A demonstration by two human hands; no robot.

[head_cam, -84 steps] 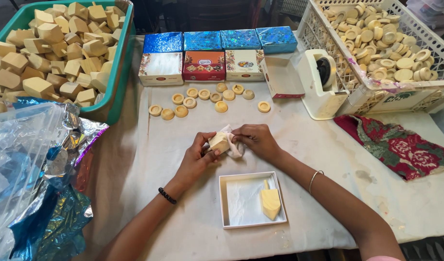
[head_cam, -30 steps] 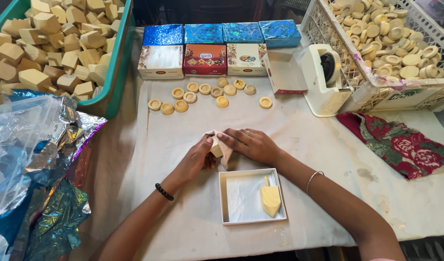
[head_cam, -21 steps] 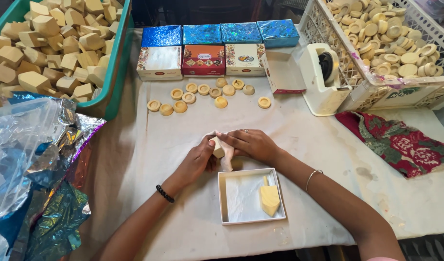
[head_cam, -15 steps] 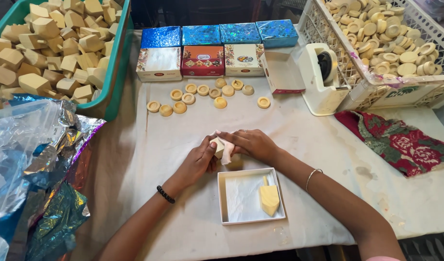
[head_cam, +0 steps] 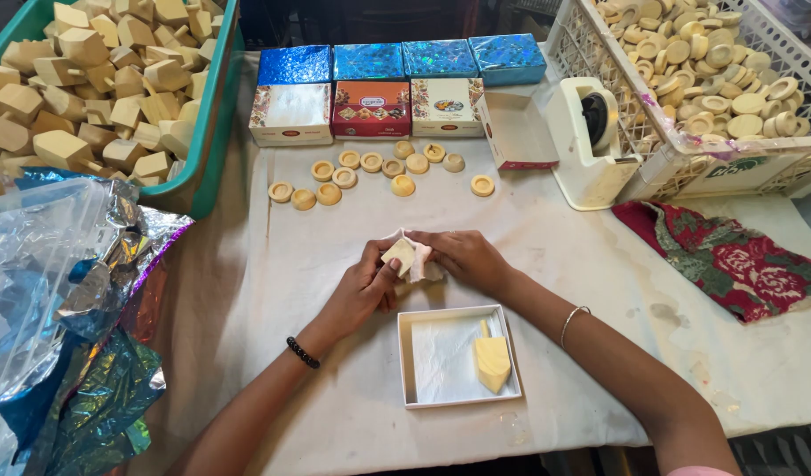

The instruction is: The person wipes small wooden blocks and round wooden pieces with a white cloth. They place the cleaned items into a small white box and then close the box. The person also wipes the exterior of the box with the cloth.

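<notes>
My left hand (head_cam: 359, 284) holds a pale wooden spinning-top piece (head_cam: 399, 254) just above the table. My right hand (head_cam: 463, 257) grips a small white cloth (head_cam: 420, 261) wrapped against that piece. Directly in front of me lies an open white box (head_cam: 409, 353) lined with white paper, and one wooden top (head_cam: 492, 359) rests in its right half. Several small round wooden rings (head_cam: 370, 170) are scattered on the white table cover (head_cam: 299, 256) beyond my hands.
A green tub (head_cam: 209, 141) of wooden tops sits at the far left, above crumpled blue and silver foil (head_cam: 70, 308). Closed patterned and blue boxes (head_cam: 370, 84) line the back. A white tape dispenser (head_cam: 590, 141), a white crate (head_cam: 732, 163) of wooden rings and a red floral cloth (head_cam: 732, 264) are at the right.
My hands have lifted the wooden piece off the table and turned it, so its flat face now shows between my fingers. The cloth has shifted to its right side.
</notes>
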